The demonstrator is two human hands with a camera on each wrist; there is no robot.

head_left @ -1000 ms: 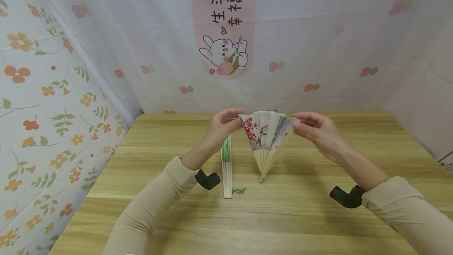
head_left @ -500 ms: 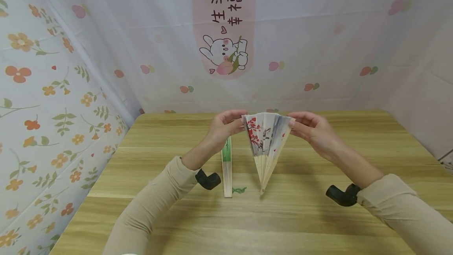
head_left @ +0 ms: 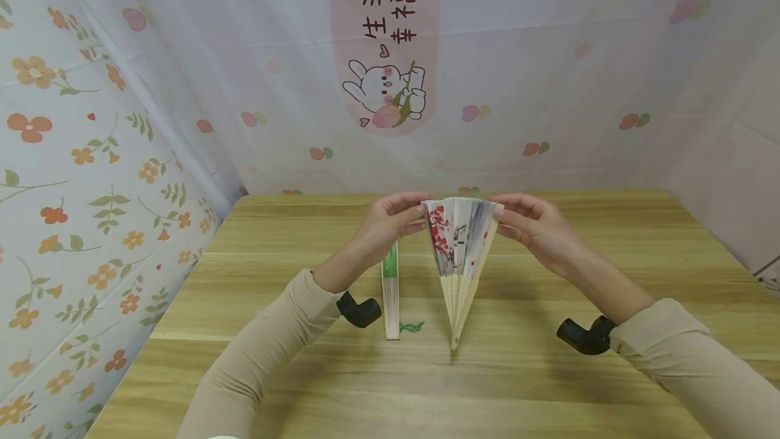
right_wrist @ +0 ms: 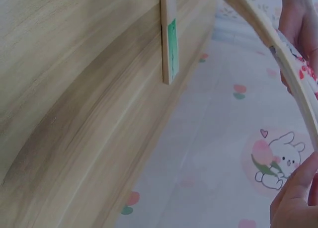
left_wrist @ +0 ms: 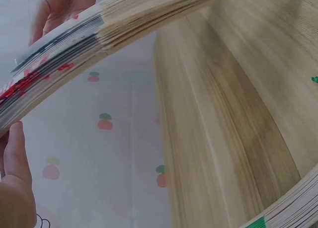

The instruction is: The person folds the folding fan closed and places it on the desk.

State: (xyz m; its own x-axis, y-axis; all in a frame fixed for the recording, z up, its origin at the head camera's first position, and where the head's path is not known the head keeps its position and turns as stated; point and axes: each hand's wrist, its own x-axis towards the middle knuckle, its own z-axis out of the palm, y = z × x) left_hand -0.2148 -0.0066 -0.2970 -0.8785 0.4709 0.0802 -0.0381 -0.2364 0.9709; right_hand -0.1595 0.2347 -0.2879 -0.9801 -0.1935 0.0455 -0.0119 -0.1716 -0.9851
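Observation:
A white folding fan (head_left: 456, 236) with red blossoms and grey shading is partly spread between both hands, its bamboo ribs meeting at a pivot that points down toward the table. My left hand (head_left: 390, 222) pinches the fan's left outer edge near the top. On the other side, my right hand (head_left: 539, 225) pinches the right outer edge at about the same height. In the left wrist view the pleats (left_wrist: 64, 51) lie close together. A folded green fan (head_left: 391, 303) rests on the table beside my left forearm, its upper end hidden by the hand.
The green fan's cord (head_left: 412, 326) lies to its right on the wooden table (head_left: 244, 358). A printed cloth (head_left: 518, 73) hangs behind the table's far edge, and a flowered cloth (head_left: 79, 222) hangs at the left. Each wrist carries a black mount (head_left: 585, 336).
Both hands have drawn closer together, so the white fan has narrowed. Its pivot end has come down and nearer to me. The green fan has stayed put.

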